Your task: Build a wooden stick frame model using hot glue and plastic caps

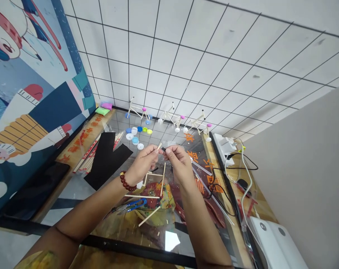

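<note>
Between the thumb and fingers of my left hand (pixel 146 160) is a short piece of wooden stick (pixel 159 146). My right hand (pixel 180 158) pinches a small black strip (pixel 163 149) right beside the stick's end; whether the two touch I cannot tell. Below my hands, pale sticks form a small frame (pixel 163 179) on the glass tabletop (pixel 124 220). A loose stick (pixel 149 216) lies nearer to me, close to blue-handled thread snips (pixel 136 204). My left wrist carries a dark red bead bracelet (pixel 126 182).
Three little bicycle-like stick models (pixel 138 112) with bottle-cap wheels stand along the tiled wall. Several bottle caps (pixel 135 140) lie before them. Black sheets (pixel 102 160) and packed sticks (pixel 87 155) are at left, beside a dark tablet (pixel 37 190). Cables (pixel 246 186) run along the right edge.
</note>
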Demonstrator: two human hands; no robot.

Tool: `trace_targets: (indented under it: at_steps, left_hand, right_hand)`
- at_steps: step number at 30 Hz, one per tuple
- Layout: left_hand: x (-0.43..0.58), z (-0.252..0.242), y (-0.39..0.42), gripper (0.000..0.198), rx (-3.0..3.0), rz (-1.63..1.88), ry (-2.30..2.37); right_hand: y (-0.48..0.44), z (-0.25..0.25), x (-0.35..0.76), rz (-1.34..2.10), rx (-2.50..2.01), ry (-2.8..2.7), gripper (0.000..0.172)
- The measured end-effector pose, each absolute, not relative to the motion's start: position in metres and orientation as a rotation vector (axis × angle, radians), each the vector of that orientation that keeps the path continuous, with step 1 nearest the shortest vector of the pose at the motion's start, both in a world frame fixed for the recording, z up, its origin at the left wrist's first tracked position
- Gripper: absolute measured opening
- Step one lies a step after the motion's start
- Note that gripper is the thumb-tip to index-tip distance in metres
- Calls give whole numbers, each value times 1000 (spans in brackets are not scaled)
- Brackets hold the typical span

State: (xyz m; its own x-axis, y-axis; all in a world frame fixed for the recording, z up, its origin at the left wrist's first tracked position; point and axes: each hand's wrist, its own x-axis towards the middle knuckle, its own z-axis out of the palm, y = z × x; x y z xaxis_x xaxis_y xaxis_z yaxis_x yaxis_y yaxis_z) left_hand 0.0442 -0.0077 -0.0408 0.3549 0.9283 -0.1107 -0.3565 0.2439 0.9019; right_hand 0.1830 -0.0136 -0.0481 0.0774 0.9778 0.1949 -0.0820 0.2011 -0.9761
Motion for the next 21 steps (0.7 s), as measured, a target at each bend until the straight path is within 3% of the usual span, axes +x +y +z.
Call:
trace_targets:
  at_steps: [21]
  left_hand:
    - [44, -41, -6, 22, 993, 963, 761]
  right_hand:
    - [-10, -58, 178, 1106, -988, -1120, 21]
